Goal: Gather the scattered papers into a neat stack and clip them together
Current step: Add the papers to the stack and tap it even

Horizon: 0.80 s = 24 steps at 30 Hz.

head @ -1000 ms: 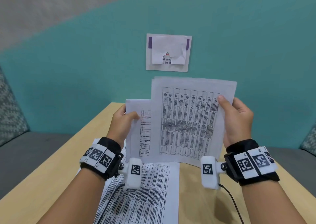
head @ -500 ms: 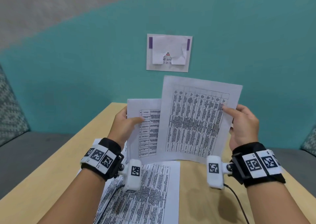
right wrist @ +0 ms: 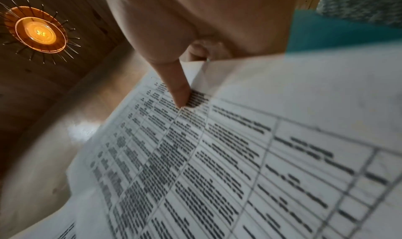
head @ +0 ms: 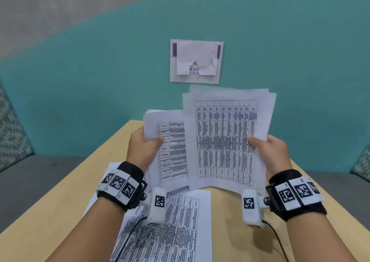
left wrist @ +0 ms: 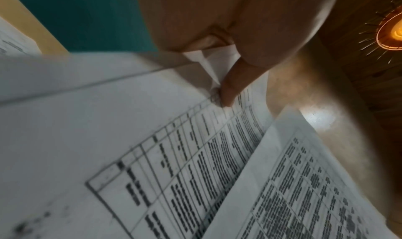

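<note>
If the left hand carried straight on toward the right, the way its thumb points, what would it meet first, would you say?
Most likely the taller sheaf of papers held by the right hand. The left hand grips a shorter sheaf whose right edge already slips behind it in the head view. Depth between the sheaves is unclear.

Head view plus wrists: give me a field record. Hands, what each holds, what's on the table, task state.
left hand: grips the left sheets at their left edge, thumb on the printed face
right hand: grips the right sheets at their right edge, thumb on the print
overlap: right sheets lie in front of the left sheets, standing higher, edges not aligned
table: more printed papers on the table lie flat, below the wrists
wall: a notice above the held sheets
clip: none visible
task state: stack not yet squared, not clipped
</note>
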### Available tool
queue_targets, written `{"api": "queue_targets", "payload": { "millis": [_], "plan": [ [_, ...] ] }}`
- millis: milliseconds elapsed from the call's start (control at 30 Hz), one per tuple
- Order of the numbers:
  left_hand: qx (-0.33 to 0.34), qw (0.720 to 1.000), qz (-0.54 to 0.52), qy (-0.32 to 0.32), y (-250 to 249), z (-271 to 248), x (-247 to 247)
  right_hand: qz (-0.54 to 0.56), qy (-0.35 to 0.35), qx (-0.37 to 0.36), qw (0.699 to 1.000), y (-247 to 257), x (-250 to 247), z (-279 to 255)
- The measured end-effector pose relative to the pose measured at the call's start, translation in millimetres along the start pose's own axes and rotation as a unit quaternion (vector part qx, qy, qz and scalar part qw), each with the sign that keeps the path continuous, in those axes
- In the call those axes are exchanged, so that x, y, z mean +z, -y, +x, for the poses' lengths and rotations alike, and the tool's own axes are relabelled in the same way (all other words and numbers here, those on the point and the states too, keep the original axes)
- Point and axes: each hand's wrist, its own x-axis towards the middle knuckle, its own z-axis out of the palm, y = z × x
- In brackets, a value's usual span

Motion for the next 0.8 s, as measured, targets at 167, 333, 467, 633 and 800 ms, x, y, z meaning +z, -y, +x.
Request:
{"api": "queue_targets", "payload": {
  "millis": [167,333,467,633,800],
  "plan": [
    [0.037,0.996,-0.010,-0.078,-8,9,-13,0.053,-0.096,-0.033,0.993,4,-11,3],
    [0.058,0.984,-0.038,-0.165,-11,18,-25,0.173,-0.178,-0.020,0.969,19,-21,0],
    [0.066,0.975,-0.053,-0.204,-14,22,-32,0.309,-0.110,0.014,0.945,20,-18,-5],
    [0.073,0.976,-0.044,-0.202,-18,20,-25,0.384,0.046,0.114,0.915,21,-4,-10],
    [0.070,0.969,-0.033,-0.235,-16,23,-35,0.441,0.025,0.106,0.891,18,2,-12]
  ]
}}
